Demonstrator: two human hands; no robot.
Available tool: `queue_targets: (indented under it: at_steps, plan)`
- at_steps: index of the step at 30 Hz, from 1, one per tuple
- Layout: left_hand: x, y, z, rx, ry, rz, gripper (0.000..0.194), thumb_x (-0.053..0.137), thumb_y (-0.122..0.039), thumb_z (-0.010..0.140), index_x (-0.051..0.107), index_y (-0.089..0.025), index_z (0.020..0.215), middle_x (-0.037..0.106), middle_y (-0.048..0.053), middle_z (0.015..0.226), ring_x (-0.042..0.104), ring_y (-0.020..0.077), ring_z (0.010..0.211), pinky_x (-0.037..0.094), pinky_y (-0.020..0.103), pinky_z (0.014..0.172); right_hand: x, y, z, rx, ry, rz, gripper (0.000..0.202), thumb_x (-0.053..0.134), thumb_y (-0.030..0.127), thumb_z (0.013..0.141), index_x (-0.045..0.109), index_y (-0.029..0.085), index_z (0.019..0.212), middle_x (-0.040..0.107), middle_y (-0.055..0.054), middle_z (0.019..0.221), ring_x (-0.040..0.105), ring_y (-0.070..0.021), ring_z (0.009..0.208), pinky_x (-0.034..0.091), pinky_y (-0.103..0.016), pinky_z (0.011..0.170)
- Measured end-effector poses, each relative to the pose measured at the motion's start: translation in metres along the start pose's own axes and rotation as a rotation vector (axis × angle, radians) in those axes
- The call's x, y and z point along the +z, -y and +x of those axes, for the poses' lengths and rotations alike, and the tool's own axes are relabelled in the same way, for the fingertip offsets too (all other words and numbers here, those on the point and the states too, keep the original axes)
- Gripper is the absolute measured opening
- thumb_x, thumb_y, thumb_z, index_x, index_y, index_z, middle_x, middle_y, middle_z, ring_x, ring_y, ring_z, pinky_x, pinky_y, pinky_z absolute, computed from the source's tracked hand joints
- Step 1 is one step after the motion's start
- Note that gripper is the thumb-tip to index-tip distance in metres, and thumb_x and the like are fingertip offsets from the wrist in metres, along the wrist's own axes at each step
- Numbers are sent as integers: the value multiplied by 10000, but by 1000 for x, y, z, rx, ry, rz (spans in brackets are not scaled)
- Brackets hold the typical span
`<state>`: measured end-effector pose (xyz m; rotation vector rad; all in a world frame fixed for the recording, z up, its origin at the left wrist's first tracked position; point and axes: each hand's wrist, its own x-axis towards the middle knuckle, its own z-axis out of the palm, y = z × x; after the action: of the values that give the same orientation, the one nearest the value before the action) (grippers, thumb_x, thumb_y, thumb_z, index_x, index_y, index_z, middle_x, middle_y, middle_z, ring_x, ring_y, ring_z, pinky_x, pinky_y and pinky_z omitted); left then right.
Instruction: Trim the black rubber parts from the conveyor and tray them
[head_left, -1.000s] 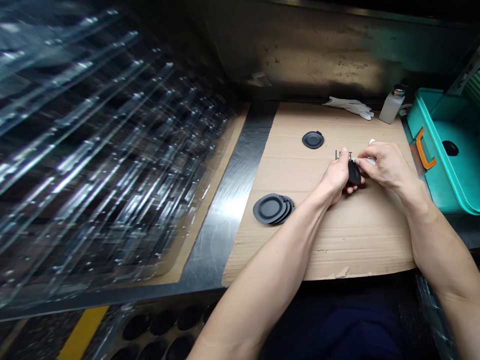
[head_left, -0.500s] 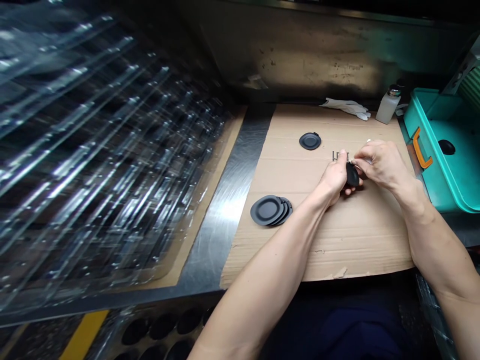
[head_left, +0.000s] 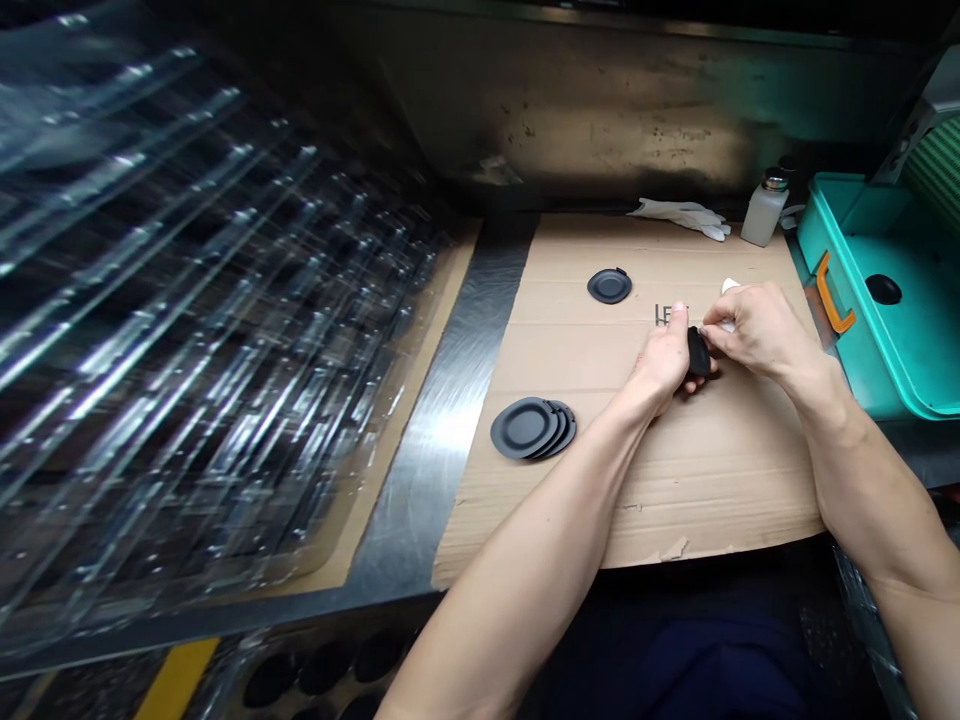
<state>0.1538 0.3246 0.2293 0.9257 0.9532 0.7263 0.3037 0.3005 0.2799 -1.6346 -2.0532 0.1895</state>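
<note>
My left hand [head_left: 666, 352] is closed around a small black oval plastic piece [head_left: 698, 352], thumb on top and fingertips curled beneath. At the upper edge of that piece, my right hand [head_left: 761, 325] is in a pinch. A bit of something white [head_left: 729, 286] shows beside its fingers; its kind is hidden. Left of my forearm lies an overlapping stack of several flat black oval pieces [head_left: 523, 428], each with a small tab. One more black oval piece [head_left: 609, 286] lies alone farther back. All of this is over a cardboard sheet [head_left: 555, 340].
Stacked clear plastic trays [head_left: 187, 350] fill the left side. A white glove [head_left: 682, 215] and a bottle with a metal top [head_left: 765, 208] stand at the back. On the right is a teal bin [head_left: 862, 360] with an orange handle and a black piece [head_left: 883, 290] inside.
The view has shifted slightly, so everything sits a little farther left. My right fingers have moved slightly along the black piece's edge, and more of the white thing shows. The left hand keeps its hold.
</note>
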Motion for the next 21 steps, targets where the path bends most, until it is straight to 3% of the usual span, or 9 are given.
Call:
queue_targets:
  at_steps: [5, 9, 13, 17, 19, 21]
  plan:
    - [1, 3, -1, 28, 24, 16, 658, 403, -703, 1037, 699, -167, 797, 682, 84, 544, 536, 127, 359, 301, 227, 357, 0, 2, 0, -1, 27, -55, 146, 683, 180, 847, 806, 226, 783, 745, -57, 749, 627, -224, 720, 475, -357, 732]
    - [2, -6, -3, -50, 8, -92, 635, 377, -636, 1071, 721, -129, 903, 672, 82, 540, 520, 131, 349, 313, 226, 352, -2, -1, -2, 35, 22, -46, 140, 677, 189, 833, 806, 227, 791, 748, -49, 743, 634, -219, 711, 448, -342, 695]
    - [-5, -26, -2, -205, -42, -344, 700, 190, -523, 1114, 699, -56, 997, 676, 125, 577, 503, 129, 360, 324, 207, 340, -14, -11, -4, 133, -96, -71, 199, 693, 340, 879, 784, 216, 752, 711, -42, 690, 617, -211, 665, 420, -337, 654]
    - [-14, -38, -2, -260, -45, -495, 649, 202, -462, 1111, 672, -19, 1052, 677, 147, 609, 491, 113, 382, 331, 173, 345, -25, -24, -4, 344, 38, -124, 406, 671, 543, 905, 758, 205, 699, 595, -38, 561, 589, -221, 609, 427, -344, 639]
    - [-15, -40, -3, -273, -49, -514, 633, 210, -451, 1109, 666, -13, 1084, 678, 148, 615, 490, 114, 388, 333, 167, 346, -23, -30, -3, 407, -34, -188, 435, 619, 589, 933, 808, 203, 871, 699, -87, 759, 660, -278, 780, 484, -378, 734]
    - [-15, -40, -4, -283, -49, -526, 631, 208, -450, 1108, 667, -17, 1111, 680, 147, 621, 490, 117, 393, 331, 166, 346, -14, -35, -2, 401, -121, -263, 472, 607, 582, 940, 801, 210, 1156, 734, -151, 1119, 661, -350, 1049, 507, -443, 886]
